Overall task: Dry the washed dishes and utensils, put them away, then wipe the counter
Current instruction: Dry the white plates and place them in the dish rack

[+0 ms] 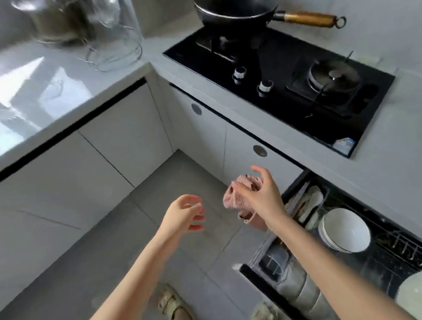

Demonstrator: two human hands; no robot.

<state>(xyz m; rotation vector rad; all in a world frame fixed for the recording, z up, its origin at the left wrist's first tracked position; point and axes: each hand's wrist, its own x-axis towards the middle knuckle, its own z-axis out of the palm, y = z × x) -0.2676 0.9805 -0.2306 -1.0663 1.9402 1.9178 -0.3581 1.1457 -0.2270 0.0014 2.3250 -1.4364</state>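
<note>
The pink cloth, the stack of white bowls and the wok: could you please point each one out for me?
pink cloth (232,198): head view, on the bunched fabric left of the right hand.
stack of white bowls (344,228): head view, inside the top bowl.
wok (234,5): head view, on its dark interior.

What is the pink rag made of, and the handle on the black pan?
The pink rag looks like soft woven cloth: it bunches up and shows a waffle-like texture. The pan handle looks like smooth brown wood, with a metal ring at its end.
</note>
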